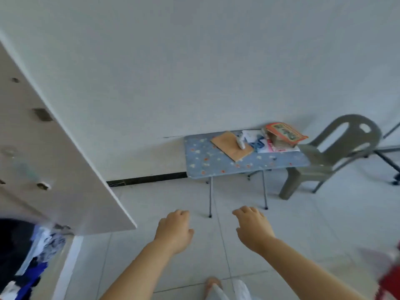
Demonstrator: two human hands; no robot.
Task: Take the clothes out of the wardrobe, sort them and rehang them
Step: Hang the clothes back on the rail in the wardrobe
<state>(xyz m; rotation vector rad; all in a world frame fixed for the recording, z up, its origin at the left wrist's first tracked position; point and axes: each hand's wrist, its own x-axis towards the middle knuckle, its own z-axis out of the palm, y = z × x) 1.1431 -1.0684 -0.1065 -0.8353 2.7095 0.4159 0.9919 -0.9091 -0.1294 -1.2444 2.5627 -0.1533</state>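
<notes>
head view. both my arms reach out in front over the tiled floor (303,224). left hand (174,231): back of the hand to the camera, fingers loosely curled downward, gripping nothing. right hand (253,229): same, fingers relaxed and drooping, nothing held or pinched. the hands are level, near each other, not touching.

clothes (36,258): at the lower left edge, inside the wardrobe. a jumble of dark, blue and white fabric, too blurred to separate single garments. well apart from my left hand. wardrobe door (60,161) stands open above them, a pale panel with a few holes in its inner face, slanting across the left side.

ahead, against the white wall (194,61): a small folding table (207,163) with a blue patterned top on thin metal legs. on it lie a flat brown board (229,146), some papers, and an orange-topped box (283,135) at its right end. grey plastic chair (337,152) just beside that end.

red blur (389,280) at the right edge, can't tell what it is. a foot (213,285) shows at the bottom edge.
</notes>
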